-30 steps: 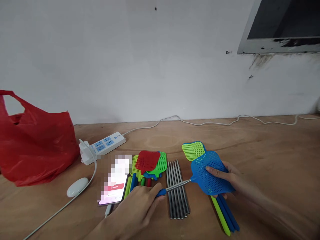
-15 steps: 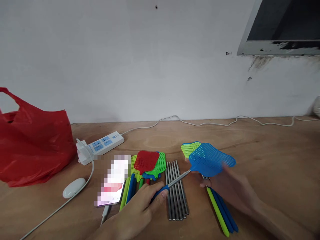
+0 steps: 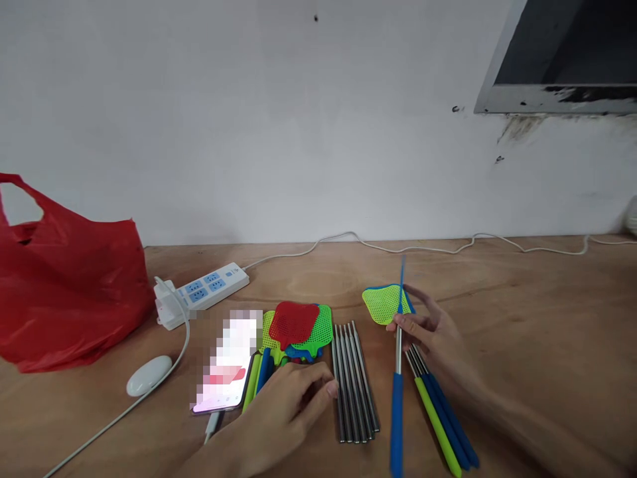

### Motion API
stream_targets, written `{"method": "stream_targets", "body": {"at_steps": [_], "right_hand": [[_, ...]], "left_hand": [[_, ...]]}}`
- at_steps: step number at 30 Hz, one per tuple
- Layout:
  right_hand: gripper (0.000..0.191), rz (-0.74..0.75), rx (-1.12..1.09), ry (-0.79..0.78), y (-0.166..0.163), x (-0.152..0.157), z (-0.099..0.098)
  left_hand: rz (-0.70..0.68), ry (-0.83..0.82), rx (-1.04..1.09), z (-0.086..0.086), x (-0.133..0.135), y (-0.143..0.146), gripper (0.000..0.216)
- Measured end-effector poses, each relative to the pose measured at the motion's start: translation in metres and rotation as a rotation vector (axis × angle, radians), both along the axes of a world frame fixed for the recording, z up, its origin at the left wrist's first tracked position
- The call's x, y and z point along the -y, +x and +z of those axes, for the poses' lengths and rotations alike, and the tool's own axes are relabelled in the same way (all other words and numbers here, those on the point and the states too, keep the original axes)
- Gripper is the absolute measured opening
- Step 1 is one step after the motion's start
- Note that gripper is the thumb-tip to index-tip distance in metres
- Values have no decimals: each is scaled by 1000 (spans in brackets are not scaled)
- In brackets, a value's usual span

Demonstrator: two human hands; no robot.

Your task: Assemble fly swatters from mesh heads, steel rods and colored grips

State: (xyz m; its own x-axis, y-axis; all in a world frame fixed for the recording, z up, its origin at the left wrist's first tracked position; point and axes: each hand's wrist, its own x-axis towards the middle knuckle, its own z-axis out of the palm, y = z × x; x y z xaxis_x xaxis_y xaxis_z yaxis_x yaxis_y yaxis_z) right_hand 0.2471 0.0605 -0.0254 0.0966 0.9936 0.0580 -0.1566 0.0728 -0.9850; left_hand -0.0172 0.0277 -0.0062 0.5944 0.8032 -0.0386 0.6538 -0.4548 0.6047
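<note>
My right hand (image 3: 434, 335) pinches a blue fly swatter (image 3: 397, 372) near its head. The swatter stands edge-on, its blue grip pointing toward me. Beneath that hand lie finished swatters (image 3: 438, 411) with blue and green handles and a green mesh head (image 3: 383, 303). My left hand (image 3: 288, 411) rests curled on the table beside a row of metal rods (image 3: 353, 382), holding nothing I can see. A pile of red, green and blue swatter heads (image 3: 297, 325) lies just beyond it.
A phone (image 3: 226, 372) lies left of the pile with a cable. A white power strip (image 3: 202, 292), a white oval device (image 3: 148, 375) and a red plastic bag (image 3: 70, 285) sit on the left of the wooden table (image 3: 547, 318). The wall rises behind.
My left hand has let go of the blue swatter's grip. My right hand has turned the swatter edge-on and swung its handle toward me, over the finished swatters.
</note>
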Motion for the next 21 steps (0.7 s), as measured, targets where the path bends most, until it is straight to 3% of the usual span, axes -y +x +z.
{"method": "stream_targets", "body": {"at_steps": [3,8,13,21], "right_hand": [[76,-49,130,51,4,-14,-6],[41,-18,580,163,3,-30,-25],[13,-56,851,264,3,-33,-39],[11,0,1171,358,4,-15,-29]], "left_hand": [[22,41,-29,-6,-4,-2,35],[25,110,-77,-14,-6,-3,33],[26,194,-144,-17,-8,-8,34],[5,249,-187,-22,-9,-10,32]]}}
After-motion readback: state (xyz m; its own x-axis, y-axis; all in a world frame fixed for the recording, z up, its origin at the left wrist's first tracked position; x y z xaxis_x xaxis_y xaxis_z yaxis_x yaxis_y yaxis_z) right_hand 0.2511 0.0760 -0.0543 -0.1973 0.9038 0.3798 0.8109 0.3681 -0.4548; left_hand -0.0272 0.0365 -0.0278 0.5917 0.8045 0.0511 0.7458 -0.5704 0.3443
